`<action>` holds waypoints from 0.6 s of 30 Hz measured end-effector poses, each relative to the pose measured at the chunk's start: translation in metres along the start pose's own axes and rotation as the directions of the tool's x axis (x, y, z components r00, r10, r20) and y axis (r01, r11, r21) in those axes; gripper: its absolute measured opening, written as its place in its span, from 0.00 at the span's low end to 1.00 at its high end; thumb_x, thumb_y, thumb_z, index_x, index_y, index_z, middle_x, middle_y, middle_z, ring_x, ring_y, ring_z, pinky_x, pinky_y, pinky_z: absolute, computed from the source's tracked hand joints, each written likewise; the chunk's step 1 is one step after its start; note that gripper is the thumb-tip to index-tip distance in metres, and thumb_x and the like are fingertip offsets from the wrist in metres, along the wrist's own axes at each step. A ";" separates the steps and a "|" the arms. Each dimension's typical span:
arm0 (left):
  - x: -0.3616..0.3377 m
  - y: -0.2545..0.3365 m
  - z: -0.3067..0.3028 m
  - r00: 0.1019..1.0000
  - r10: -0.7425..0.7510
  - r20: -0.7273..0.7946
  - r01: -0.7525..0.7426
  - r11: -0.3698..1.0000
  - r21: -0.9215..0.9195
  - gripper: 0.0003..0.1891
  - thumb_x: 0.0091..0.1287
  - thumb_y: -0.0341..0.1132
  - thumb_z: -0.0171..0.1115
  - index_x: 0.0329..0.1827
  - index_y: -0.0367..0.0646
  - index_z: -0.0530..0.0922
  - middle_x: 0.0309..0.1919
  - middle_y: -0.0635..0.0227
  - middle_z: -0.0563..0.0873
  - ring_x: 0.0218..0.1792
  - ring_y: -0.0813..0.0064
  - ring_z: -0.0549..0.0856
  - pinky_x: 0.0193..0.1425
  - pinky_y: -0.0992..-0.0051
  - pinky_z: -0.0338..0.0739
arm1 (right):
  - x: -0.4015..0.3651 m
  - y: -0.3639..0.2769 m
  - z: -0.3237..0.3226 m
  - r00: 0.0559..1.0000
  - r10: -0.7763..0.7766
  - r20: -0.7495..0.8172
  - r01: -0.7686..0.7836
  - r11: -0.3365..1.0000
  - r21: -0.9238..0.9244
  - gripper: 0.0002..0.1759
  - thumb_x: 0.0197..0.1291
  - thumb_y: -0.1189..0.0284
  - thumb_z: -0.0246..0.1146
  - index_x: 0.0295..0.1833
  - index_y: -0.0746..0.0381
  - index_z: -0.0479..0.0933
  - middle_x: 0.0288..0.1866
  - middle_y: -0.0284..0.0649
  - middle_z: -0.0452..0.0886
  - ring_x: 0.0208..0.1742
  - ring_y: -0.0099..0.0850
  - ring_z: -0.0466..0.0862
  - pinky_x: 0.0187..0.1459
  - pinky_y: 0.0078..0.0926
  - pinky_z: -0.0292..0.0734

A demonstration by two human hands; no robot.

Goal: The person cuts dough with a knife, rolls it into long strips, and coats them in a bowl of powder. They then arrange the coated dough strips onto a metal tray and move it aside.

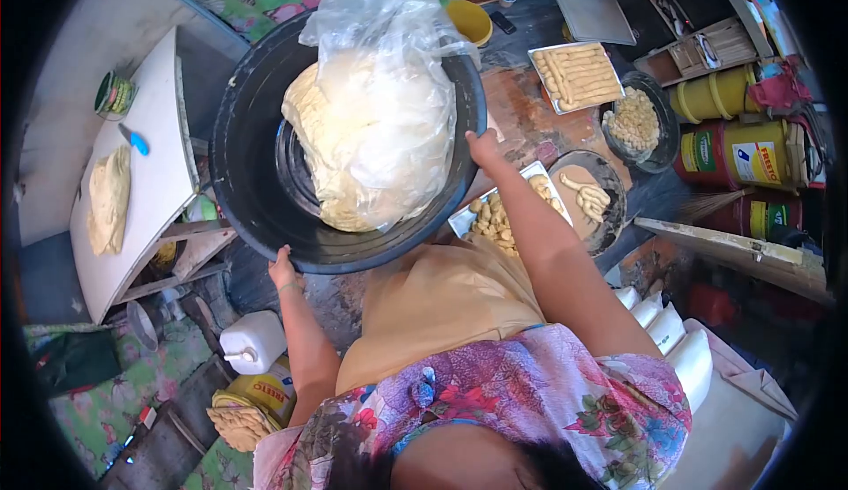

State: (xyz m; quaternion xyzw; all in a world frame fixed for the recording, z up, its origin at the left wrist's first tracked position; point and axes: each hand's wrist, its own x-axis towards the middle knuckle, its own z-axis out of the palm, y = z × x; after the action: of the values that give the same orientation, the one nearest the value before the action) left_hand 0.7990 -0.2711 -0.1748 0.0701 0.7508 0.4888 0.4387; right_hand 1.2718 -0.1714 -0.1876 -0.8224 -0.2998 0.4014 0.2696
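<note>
our left hand (282, 271) and right hand (483, 148) are pinching the rim of the black basin (252, 141). inside, toward its right edge, the pale dough (309, 124) lies under clear plastic (380, 26), its long side going away from us, nearer to the right hand.

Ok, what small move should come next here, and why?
I'd probably ease the black basin along, level, with both hands on its rim: the left hand grips the near edge, the right hand the right side, and the large dough inside sits off-centre, toward the right.
</note>
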 end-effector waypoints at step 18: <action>0.080 0.028 -0.055 0.939 0.198 -0.283 -0.051 0.890 0.454 0.37 0.51 0.42 0.72 0.55 0.19 0.69 0.48 0.46 0.81 0.40 0.61 0.83 0.47 0.66 0.79 | -0.084 0.083 -0.004 0.669 0.041 0.742 -0.188 0.975 0.115 0.51 0.55 0.47 0.65 0.70 0.67 0.49 0.50 0.46 0.73 0.48 0.32 0.78 0.43 0.33 0.79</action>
State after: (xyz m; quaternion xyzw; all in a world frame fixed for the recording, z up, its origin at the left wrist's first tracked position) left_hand 0.7015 -0.2513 -0.1916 0.1354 0.8967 0.3389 0.2506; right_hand 1.2568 -0.2879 -0.2007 -0.5805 -0.2924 0.7397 0.1741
